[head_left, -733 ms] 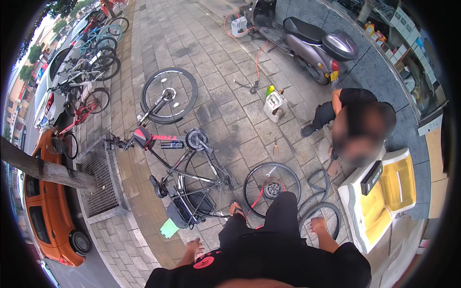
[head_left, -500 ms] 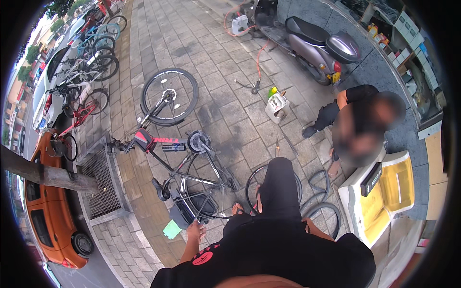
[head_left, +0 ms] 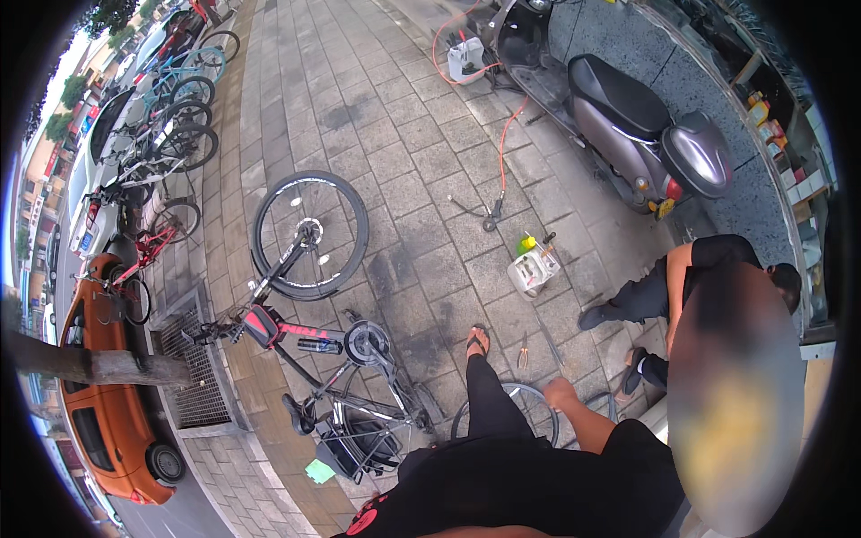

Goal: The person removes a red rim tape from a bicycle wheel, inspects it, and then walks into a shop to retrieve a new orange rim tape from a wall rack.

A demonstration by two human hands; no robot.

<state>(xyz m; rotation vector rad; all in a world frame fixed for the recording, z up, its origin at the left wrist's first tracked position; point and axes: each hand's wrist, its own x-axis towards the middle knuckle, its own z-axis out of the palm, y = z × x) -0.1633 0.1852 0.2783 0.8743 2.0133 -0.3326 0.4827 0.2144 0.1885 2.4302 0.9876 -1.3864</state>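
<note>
My right hand [head_left: 560, 393] reaches forward, its fingers curled in beside the rim of a loose bicycle wheel [head_left: 459, 420] that lies partly under my body. Whether anything is inside the curled fingers is hidden. My left hand does not show; my shirt covers that side. Left of my legs, a black bicycle [head_left: 300, 336] with a pink bag on its frame lies on its side, its front wheel [head_left: 360, 235] still attached. A pair of pliers [head_left: 523, 359] rests on the paving ahead of the loose wheel.
A cut white jug [head_left: 531, 276] with tools and a yellow-green bottle stands ahead. An orange hose [head_left: 504, 157] runs towards a parked scooter [head_left: 619, 99]. A person [head_left: 717, 255] sits at the right. A tree trunk [head_left: 134, 366] and parked bicycles [head_left: 184, 143] line the left.
My right hand has moved from beside my hip out over the wheel. My left hand has dropped from view near the bicycle's rear. My leg has stepped forward, and the person at the right has shifted.
</note>
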